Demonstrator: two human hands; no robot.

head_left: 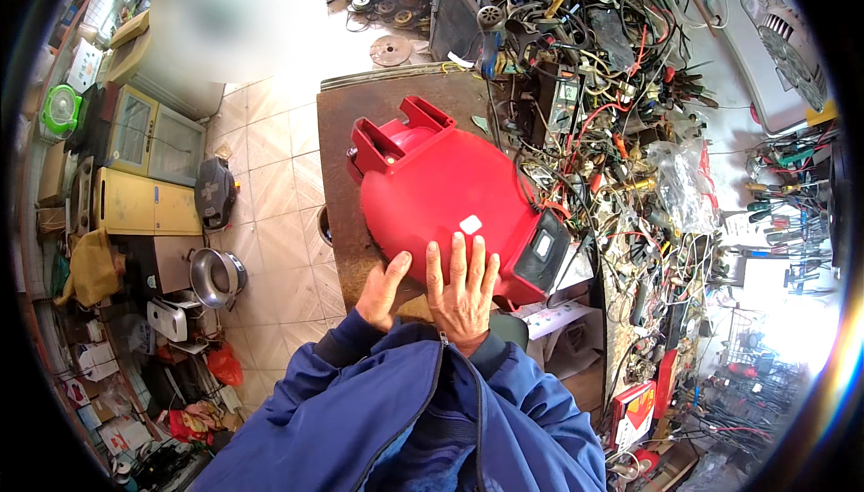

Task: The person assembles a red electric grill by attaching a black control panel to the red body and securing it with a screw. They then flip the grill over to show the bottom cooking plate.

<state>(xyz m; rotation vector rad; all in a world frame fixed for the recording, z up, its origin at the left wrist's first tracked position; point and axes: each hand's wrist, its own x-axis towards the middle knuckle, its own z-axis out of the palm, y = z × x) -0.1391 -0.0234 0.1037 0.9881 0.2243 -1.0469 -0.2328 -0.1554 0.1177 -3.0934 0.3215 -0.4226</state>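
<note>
A round red electric appliance [441,181], which looks like a lidded electric griddle, lies on the brown tabletop [340,168]. Two raised red brackets stand at its far left, and a black panel [542,251] with a pale window is set into its right side. A small white patch [471,224] marks the smooth red face. My right hand [462,294] lies flat on the near part of that face, fingers stretched out. At the near left edge, my left hand [382,290] holds the rim with its thumb showing; its other fingers are mostly hidden.
Tangled cables and tools [621,159] crowd the right side of the table. A plastic bag [688,190] lies among them. On the tiled floor at left are a metal pot [216,276] and a dark case [216,193]. Yellow cabinets [148,202] line the left wall.
</note>
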